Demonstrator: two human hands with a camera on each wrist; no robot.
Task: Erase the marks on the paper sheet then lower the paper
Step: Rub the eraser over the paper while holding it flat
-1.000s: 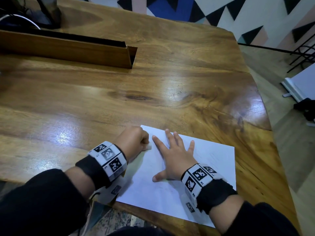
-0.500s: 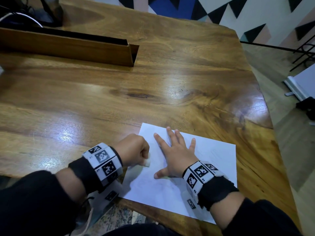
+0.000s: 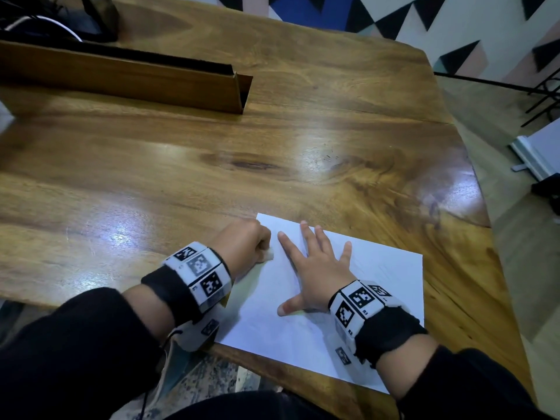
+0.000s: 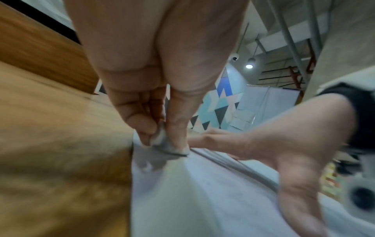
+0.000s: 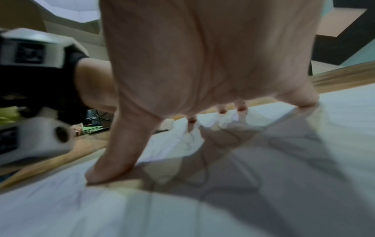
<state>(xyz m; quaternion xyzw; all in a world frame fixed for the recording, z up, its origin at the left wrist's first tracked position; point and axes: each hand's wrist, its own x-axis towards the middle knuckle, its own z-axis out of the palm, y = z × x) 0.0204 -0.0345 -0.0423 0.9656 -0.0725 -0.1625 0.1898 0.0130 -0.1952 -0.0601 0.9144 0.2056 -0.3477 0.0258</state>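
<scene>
Erasing in progress: eraser at the sheet's far-left corner, sheet pinned flat.

The white rectangular paper sheet (image 3: 303, 328) lies flat at 6 o'clock on the glossy brown wooden table (image 3: 212, 165), its near edge overhanging the table edge. The left hand (image 3: 242, 244) pinches a small white eraser (image 3: 269, 255) between thumb and fingertips, tip on the paper's 10 o'clock corner. The right hand (image 3: 318, 274) lies spread, palm down, at 3 o'clock of the eraser, judged to stop the sheet from sliding or creasing. Faint pencil lines show under the right palm. Wristbands carry black-and-white square codes; small print unreadable.
</scene>
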